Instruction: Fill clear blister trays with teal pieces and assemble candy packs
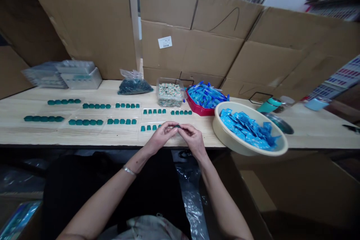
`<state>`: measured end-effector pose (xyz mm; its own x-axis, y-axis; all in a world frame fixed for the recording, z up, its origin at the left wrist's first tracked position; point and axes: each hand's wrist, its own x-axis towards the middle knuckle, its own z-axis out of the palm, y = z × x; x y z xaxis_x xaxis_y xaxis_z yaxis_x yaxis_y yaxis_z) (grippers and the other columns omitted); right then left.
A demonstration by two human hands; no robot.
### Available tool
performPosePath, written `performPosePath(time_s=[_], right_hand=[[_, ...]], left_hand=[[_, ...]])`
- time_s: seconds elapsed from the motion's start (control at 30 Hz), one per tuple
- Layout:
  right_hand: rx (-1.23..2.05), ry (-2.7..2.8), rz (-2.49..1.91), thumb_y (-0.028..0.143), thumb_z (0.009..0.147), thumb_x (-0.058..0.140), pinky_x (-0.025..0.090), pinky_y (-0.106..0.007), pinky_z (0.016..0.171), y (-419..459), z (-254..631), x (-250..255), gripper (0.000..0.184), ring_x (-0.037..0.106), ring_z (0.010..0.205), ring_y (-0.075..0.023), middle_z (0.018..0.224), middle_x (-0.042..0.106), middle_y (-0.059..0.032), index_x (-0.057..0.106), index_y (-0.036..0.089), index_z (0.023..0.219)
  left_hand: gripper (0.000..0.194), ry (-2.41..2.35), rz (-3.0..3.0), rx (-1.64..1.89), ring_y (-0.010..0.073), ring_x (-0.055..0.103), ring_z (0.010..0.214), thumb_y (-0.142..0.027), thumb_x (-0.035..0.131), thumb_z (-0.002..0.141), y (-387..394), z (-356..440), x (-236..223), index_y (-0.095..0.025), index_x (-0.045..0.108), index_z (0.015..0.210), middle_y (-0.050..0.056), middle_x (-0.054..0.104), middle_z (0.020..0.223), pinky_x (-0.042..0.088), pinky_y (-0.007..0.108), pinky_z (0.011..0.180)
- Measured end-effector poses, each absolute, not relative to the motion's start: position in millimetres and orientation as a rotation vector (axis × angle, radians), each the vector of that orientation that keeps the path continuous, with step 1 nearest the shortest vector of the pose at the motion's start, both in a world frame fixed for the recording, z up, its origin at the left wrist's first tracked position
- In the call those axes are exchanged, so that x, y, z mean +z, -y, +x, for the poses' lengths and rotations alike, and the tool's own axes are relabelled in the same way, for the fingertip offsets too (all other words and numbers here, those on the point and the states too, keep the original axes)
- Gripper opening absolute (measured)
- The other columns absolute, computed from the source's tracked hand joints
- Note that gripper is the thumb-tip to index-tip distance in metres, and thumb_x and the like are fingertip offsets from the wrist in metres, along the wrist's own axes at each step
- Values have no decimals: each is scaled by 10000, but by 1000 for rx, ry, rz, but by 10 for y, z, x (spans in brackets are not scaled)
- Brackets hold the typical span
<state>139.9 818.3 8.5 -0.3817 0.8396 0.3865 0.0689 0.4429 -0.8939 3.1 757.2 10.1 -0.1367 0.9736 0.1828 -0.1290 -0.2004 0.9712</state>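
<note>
My left hand (161, 137) and my right hand (194, 141) meet over the front edge of the table. Between their fingertips they pinch a small dark green piece (177, 126), mostly covered by the fingers. Just left of them lies a clear plastic tray (138, 135) with several green pieces (148, 128) in a row, partly hidden by my left hand. More rows of green pieces (86, 122) sit in clear trays across the left half of the table. Behind my hands another row (181, 112) lies in its own tray.
A cream basin (250, 150) of blue packets (247, 127) stands right of my hands. Behind it is a red tray (198, 108) of blue plastic tools, beside a clear box (170, 93) of small pale pieces. A bag (134, 85) and stacked clear boxes (81, 77) stand farther left.
</note>
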Motion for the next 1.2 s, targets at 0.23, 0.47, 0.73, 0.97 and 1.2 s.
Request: performPosePath(time_s=[0.23, 0.47, 0.73, 0.97, 1.2], right_hand=[[1039, 1754, -820, 340, 782, 579, 502, -296, 717, -8185, 1421, 17, 196, 620, 798, -181, 858, 666, -57, 691, 180, 765], [1027, 1803, -853, 335, 759, 608, 509, -275, 700, -8141, 1478, 47, 227, 623, 770, -160, 918, 665, -60, 684, 184, 911], [935, 1768, -906, 297, 730, 626, 501, -281, 683, -8346, 1778, -27, 158, 617, 704, -155, 862, 687, -53, 682, 173, 810], [718, 1802, -951, 258, 743, 593, 504, -328, 742, -8862, 1899, -318, 137, 630, 824, -198, 899, 700, -67, 696, 178, 785], [533, 2044, -830, 211, 773, 565, 507, -339, 746, -8920, 1915, -358, 129, 609, 867, -202, 915, 700, -53, 690, 206, 801]], left_hand=[[251, -1283, 1408, 1662, 141, 609, 824, -259, 624, 755, -7682, 59, -77, -144, 641, 977, 82, 598, 998, 509, 295, 791], [163, -1484, 1909, 1722, 115, 574, 768, -121, 533, 803, -7670, 116, -85, -166, 606, 942, 45, 593, 893, 512, 266, 728], [202, -1570, 2279, 1365, 174, 545, 935, -178, 460, 869, -7622, 231, -272, -170, 533, 1057, 72, 590, 1003, 464, 349, 850], [218, -1663, 2505, 1024, 186, 515, 862, -191, 399, 900, -7662, 238, -499, -155, 613, 925, 66, 612, 892, 437, 344, 776], [222, -1645, 2473, 974, 177, 512, 858, -174, 413, 894, -7663, 203, -434, -145, 629, 935, 65, 626, 904, 431, 328, 778]])
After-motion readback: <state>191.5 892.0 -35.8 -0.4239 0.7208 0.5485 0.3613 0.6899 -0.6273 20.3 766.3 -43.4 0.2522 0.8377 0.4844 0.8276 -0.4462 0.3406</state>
